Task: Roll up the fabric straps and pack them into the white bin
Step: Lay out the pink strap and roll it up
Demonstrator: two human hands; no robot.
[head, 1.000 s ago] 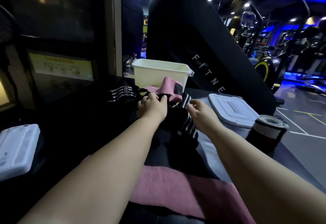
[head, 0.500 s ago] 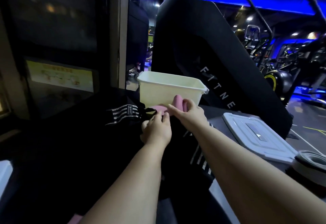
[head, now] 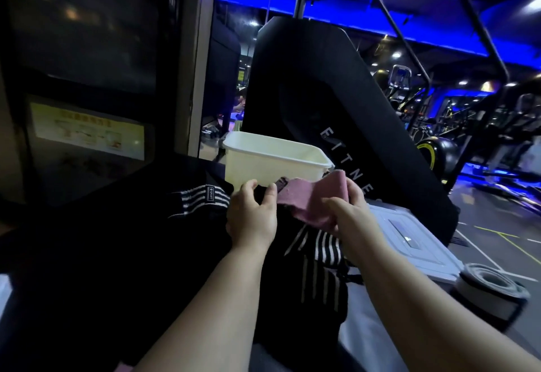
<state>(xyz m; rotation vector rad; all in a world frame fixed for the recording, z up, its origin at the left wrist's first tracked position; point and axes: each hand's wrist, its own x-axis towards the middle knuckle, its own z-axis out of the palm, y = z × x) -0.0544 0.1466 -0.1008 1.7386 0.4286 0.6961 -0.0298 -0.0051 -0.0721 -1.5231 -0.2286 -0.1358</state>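
Note:
The white bin [head: 272, 164] stands at the far side of the table and looks empty from here. Just in front of it, both hands hold the pink fabric strap [head: 314, 202] off the table. My left hand [head: 251, 213] pinches its dark end near the bin's front wall. My right hand [head: 347, 210] grips the strap's right part, which droops between the hands. Black straps with white stripes [head: 319, 254] lie heaped under my hands, and another striped strap [head: 199, 199] lies to the left.
A white lid [head: 409, 243] lies flat to the right of the bin. A rolled strap [head: 491, 286] stands at the table's right edge. A big black padded machine part [head: 336, 102] rises right behind the bin. Gym equipment fills the far right.
My right hand reached to the pink strap and closed on it, and both hands have lifted it up in front of the bin. The view has tilted upward and moved closer.

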